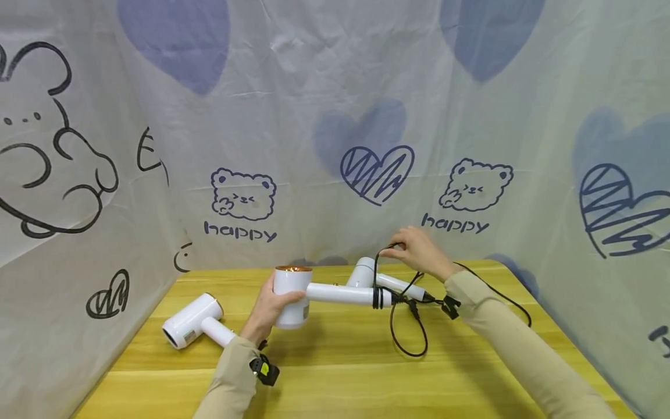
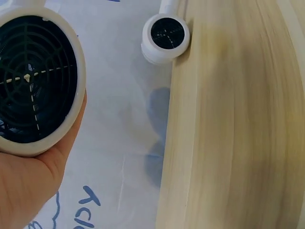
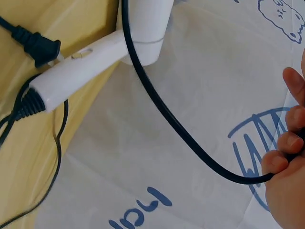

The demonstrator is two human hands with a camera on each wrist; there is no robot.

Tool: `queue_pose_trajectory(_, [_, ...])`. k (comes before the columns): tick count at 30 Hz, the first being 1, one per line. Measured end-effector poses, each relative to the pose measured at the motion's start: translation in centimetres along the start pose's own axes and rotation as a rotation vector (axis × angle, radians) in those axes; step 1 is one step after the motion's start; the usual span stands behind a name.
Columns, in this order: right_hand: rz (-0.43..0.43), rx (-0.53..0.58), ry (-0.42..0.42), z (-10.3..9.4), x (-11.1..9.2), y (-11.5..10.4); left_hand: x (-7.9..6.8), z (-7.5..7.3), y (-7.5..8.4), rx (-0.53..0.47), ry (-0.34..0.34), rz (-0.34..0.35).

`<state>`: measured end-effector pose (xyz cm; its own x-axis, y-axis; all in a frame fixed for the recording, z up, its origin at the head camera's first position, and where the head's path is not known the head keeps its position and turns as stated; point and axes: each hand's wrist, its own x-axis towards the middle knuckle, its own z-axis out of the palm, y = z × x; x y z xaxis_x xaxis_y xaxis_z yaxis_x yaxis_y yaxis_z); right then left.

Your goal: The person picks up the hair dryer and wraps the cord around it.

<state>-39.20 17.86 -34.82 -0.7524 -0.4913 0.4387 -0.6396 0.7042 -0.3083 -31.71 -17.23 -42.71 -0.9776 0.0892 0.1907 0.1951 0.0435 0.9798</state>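
Note:
My left hand (image 1: pixel 271 304) grips the barrel of a white hair dryer (image 1: pixel 340 293) above the table, its handle pointing right. In the left wrist view the round dark grille of this hair dryer (image 2: pixel 35 81) faces the camera. Black power cord (image 1: pixel 378 298) is wound around the end of the handle. Above that end, my right hand (image 1: pixel 419 251) holds a stretch of the cord, which runs down to the handle. In the right wrist view the curled fingers (image 3: pixel 276 162) close on the black cord (image 3: pixel 176 126). A loop of cord (image 1: pixel 410 354) hangs below the handle.
A second white hair dryer (image 1: pixel 361 272) lies at the back of the wooden table (image 1: pixel 335 384), partly behind the held one. A third hair dryer (image 1: pixel 192 321) lies at the left. A black plug (image 3: pixel 40 47) shows in the right wrist view. Printed cloth (image 1: pixel 324 116) surrounds the table.

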Motion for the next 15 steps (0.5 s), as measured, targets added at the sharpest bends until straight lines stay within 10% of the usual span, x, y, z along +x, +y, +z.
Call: queue_pose_trajectory(15, [0.094,0.256,-0.278,2.4,-1.9,1.9,-0.3,0.2,0.0,-0.247,0.073,-0.061])
